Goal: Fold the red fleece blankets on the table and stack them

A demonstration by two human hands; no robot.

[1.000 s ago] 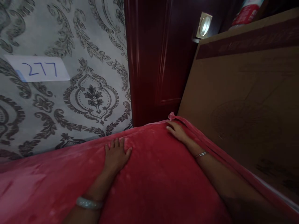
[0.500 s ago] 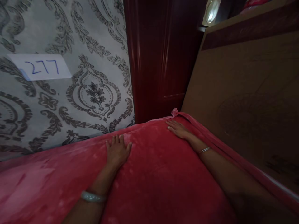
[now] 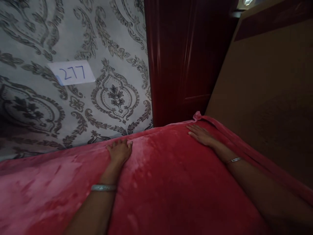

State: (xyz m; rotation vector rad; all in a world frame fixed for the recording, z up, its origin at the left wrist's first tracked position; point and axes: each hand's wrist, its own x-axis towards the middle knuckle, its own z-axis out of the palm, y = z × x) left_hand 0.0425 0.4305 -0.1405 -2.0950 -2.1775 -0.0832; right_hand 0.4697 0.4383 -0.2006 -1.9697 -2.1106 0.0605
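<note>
A plush red and pink blanket (image 3: 171,173) covers the surface in front of me, its far edge against the wall. My left hand (image 3: 119,150) lies palm down on it close to that edge, fingers spread, with a pale bangle on the wrist. Farther right, my right hand (image 3: 201,134) rests flat on the blanket near its far right corner, fingers stretched out, a thin metal bracelet on that wrist. A small bunched tuft (image 3: 197,115) of the fabric sticks up at the corner, just beyond my right fingertips. Neither hand grips anything.
Patterned grey wallpaper (image 3: 117,98) rises behind the blanket, bearing a paper marked 277 (image 3: 73,73). A dark red wooden door or panel (image 3: 176,65) stands at the far corner. Along the right side leans a large brown cardboard sheet or box (image 3: 266,85).
The view has turned left, so the scene sits farther right. My left hand has slid left and farther toward the blanket's wall edge. My right hand stays near the corner.
</note>
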